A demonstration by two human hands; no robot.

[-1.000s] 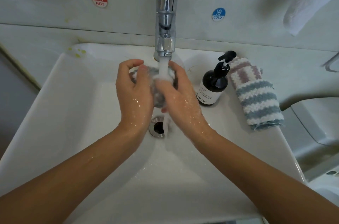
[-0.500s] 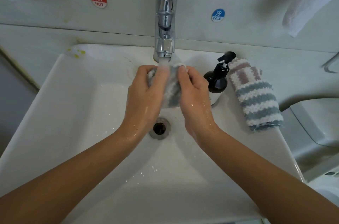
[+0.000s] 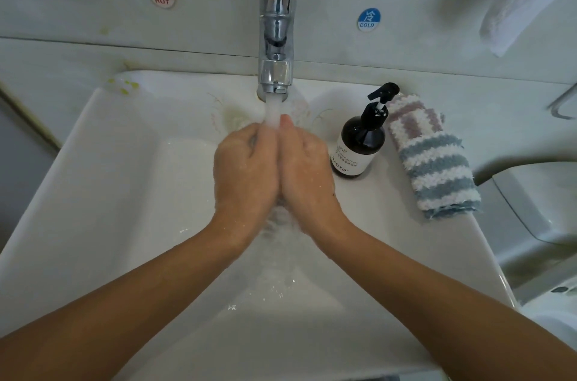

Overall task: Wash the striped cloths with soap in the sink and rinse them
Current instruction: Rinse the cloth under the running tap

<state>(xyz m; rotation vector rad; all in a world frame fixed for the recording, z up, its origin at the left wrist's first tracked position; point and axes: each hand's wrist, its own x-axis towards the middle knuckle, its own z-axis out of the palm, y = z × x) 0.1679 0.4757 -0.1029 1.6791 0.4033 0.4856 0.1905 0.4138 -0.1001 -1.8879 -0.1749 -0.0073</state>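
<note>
Head cam, so: left hand [image 3: 246, 168] and right hand [image 3: 304, 162] are pressed palm to palm under the chrome faucet's [image 3: 276, 21] stream, squeezing a wet cloth that's barely visible between them. Next one, the folded blue-and-white striped fluffy cloth [image 3: 434, 159], lies at 3 o'clock past the dark soap pump bottle [image 3: 359, 146], long axis running 12-to-6 on the white sink's [image 3: 109, 193] rim, so the right hand's nearer.

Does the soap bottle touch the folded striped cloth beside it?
Cannot tell. In the head view the soap bottle overlaps the striped cloth at its pump; no contact or gap shows.
</note>
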